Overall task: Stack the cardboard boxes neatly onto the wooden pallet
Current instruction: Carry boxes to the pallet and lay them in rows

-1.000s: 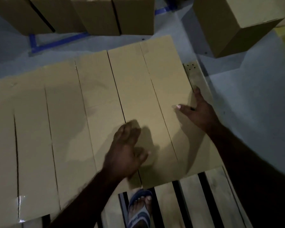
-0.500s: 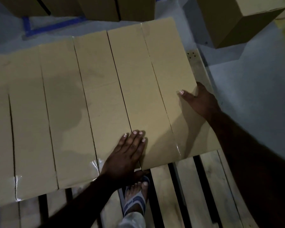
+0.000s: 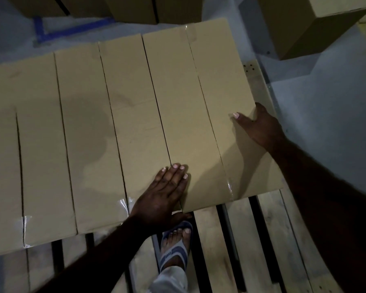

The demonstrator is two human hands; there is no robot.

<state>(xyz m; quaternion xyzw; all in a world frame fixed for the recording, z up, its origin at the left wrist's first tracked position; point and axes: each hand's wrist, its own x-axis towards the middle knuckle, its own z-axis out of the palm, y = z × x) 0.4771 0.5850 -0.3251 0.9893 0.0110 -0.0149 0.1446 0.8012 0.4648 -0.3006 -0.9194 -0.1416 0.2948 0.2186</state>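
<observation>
- Cardboard boxes [image 3: 135,123] in a row across wooden pallet [image 3: 270,229].
- Left hand [image 3: 163,197], lifted a second ago, now flat on one box's near end, grip apart.
- Right hand [image 3: 260,125] stays at row's right edge; fingers hidden, cannot tell grip.

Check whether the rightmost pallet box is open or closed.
Closed. On the rightmost box, top flaps lie flat, meeting at a seam with clear tape over its near end.
</observation>
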